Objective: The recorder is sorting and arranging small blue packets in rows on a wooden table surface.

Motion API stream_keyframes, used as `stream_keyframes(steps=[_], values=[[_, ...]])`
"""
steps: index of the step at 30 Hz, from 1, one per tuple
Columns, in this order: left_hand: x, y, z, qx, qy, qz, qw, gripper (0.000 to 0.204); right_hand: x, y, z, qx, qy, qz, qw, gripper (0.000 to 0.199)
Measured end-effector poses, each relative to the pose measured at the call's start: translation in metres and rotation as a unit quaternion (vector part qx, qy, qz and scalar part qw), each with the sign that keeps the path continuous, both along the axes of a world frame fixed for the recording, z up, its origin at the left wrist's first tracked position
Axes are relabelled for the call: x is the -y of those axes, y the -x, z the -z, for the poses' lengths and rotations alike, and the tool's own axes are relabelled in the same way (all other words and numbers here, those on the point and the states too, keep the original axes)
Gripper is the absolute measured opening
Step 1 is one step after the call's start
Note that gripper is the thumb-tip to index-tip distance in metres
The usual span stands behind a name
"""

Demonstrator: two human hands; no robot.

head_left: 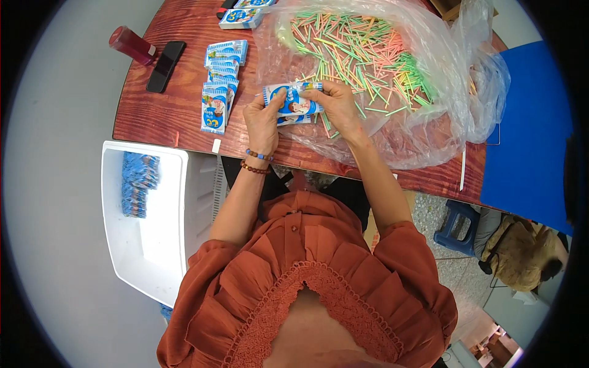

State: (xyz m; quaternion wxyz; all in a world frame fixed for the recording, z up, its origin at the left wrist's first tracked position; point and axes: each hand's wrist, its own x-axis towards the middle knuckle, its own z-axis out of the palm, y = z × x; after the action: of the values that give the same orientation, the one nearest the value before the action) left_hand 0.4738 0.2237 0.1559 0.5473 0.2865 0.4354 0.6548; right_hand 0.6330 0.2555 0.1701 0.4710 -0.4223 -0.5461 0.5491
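Between my two hands, over the table's near edge, is a blue and white printed packet [297, 101]. My left hand [262, 122] pinches its left end with the thumb on top. At the other end, my right hand [338, 107] grips the packet's right upper corner. Another blue and white packet [296, 120] shows just below the held one; whether it is held too, I cannot tell. To the left, a row of overlapping packets [214, 107] lies on the table. Thin pastel sticks [362, 55] in green, pink and yellow lie heaped on clear plastic to the right.
The clear plastic bag [423, 138] spreads over the table's right side. A black phone [165, 66] and red bottle [132, 45] lie far left. More packets [240, 18] sit at the back. A white bin [144, 245] holding blue packets stands at lower left; a blue stool [457, 226] is at right.
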Motion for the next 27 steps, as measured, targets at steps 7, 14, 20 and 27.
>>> stream_keyframes(steps=[7,14,20,27], values=[[0.000,-0.014,-0.014,0.078,0.075,0.017,0.994,0.016,0.001,-0.026,-0.002,-0.027,0.035,-0.001,0.999,0.016],[-0.003,-0.015,-0.002,0.113,0.098,0.060,0.987,0.016,0.010,-0.040,-0.023,0.115,-0.248,0.019,0.962,0.012],[0.000,-0.024,-0.001,0.122,0.074,0.067,0.988,0.016,0.005,-0.037,-0.017,0.217,-0.325,-0.071,0.918,0.022],[0.000,-0.018,0.004,0.092,0.085,0.011,0.992,0.018,-0.023,-0.073,-0.017,0.167,-0.172,-0.128,0.962,0.023]])
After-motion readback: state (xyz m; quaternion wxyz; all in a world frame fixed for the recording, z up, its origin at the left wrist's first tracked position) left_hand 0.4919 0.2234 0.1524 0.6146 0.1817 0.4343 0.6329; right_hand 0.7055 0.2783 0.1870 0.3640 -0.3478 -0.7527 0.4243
